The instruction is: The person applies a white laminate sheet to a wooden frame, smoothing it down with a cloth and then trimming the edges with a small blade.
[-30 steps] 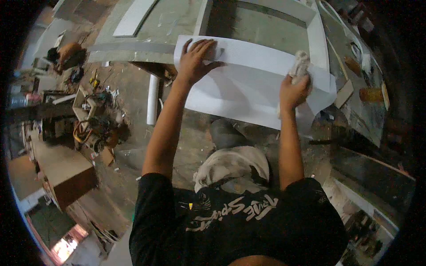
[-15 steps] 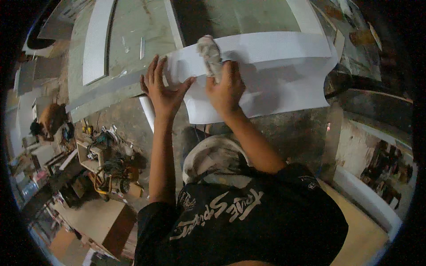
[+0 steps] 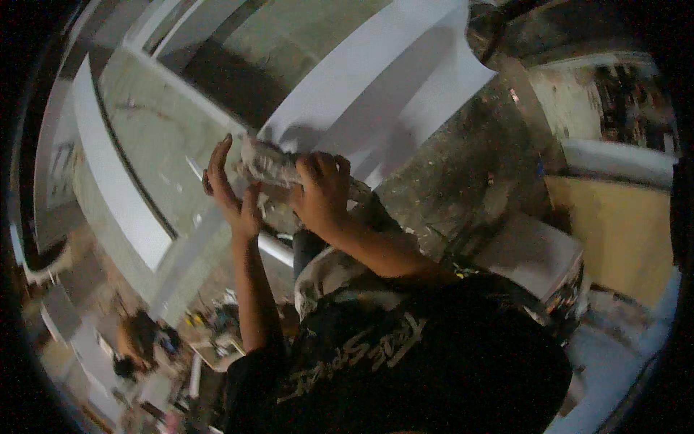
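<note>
From the head camera, a person in a black shirt bends over a green-topped table in a cluttered workshop, both bare forearms reaching up to its near edge. The right hand grips a crumpled, grayish rag at one end. The rag's long axis lies nearly crosswise, tipped slightly down to the right, its free end pointing left toward the other hand, above the near-left corner of a white sheet.

The left hand is unclenched, fingers apart and pointing up, thumb close to the rag; whether it touches the rag or the sheet cannot be told.

The sheet stretches away on a slant, its long axis running from lower left, beside the hands, to upper right, where its far end curves inward. A shaded band follows its length, and its right side hangs out over the littered floor. To its left stands a pale frame; farther left, a narrow white board lies lengthwise on the table. A white tube shows beyond the left forearm, and a yellowish panel stands at right.
</note>
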`<action>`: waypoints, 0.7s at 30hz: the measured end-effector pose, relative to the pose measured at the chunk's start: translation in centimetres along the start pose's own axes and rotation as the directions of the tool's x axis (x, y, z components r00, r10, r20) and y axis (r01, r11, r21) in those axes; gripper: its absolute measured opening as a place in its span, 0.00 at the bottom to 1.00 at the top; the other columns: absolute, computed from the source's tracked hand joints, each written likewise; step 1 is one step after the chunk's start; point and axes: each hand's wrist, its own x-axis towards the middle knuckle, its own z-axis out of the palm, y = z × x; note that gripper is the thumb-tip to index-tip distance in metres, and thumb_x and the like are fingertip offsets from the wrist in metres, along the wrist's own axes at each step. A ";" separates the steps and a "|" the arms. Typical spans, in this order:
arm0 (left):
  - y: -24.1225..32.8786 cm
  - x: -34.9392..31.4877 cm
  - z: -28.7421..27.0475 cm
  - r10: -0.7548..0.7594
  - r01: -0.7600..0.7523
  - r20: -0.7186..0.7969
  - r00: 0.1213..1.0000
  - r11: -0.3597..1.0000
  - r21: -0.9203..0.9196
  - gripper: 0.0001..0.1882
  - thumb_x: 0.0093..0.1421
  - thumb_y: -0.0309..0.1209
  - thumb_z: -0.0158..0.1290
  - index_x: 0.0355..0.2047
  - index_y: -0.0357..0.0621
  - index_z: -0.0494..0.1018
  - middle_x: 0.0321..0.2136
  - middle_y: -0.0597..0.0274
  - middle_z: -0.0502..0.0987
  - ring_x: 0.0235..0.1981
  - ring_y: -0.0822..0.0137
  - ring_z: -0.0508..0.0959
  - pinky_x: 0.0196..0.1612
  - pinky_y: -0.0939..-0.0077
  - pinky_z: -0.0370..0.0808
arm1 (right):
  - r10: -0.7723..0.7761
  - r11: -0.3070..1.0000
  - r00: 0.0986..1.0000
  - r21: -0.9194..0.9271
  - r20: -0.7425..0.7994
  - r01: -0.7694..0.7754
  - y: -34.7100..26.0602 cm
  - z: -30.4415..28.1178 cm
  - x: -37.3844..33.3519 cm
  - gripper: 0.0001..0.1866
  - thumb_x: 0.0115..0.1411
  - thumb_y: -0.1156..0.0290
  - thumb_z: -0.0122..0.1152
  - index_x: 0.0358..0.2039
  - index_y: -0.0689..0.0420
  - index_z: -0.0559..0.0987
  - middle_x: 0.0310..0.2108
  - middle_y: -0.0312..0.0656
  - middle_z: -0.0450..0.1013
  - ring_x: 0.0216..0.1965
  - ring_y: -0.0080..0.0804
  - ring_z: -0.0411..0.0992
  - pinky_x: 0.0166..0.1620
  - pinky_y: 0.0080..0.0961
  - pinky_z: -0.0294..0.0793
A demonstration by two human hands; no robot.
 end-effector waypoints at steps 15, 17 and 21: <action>-10.2 14.0 1.2 0.136 -0.349 0.520 0.843 0.874 0.338 0.13 0.65 0.39 0.45 0.32 0.48 0.77 0.27 0.59 0.78 0.36 0.54 0.75 0.50 0.58 0.64 | 0.305 0.896 0.881 -0.205 -0.361 -0.394 2.1 2.3 2.5 0.34 0.34 0.77 0.63 0.48 0.62 0.68 0.44 0.55 0.65 0.48 0.58 0.63 0.49 0.51 0.60; -9.6 14.3 1.3 0.316 -0.477 0.467 0.826 0.832 0.282 0.10 0.60 0.35 0.47 0.34 0.47 0.76 0.24 0.60 0.75 0.34 0.53 0.73 0.50 0.56 0.62 | 0.319 0.856 0.836 -0.244 -0.446 -0.456 5.5 1.0 5.8 0.34 0.35 0.77 0.62 0.49 0.61 0.68 0.45 0.54 0.66 0.49 0.56 0.63 0.49 0.51 0.60; -9.4 14.4 1.1 0.224 -0.421 0.543 0.810 0.866 0.271 0.18 0.61 0.36 0.46 0.49 0.50 0.76 0.27 0.62 0.77 0.34 0.58 0.74 0.42 0.61 0.65 | 0.230 0.798 0.851 -0.409 -0.471 -0.443 13.4 -3.6 13.1 0.36 0.38 0.75 0.64 0.52 0.61 0.67 0.48 0.53 0.67 0.50 0.55 0.64 0.50 0.50 0.60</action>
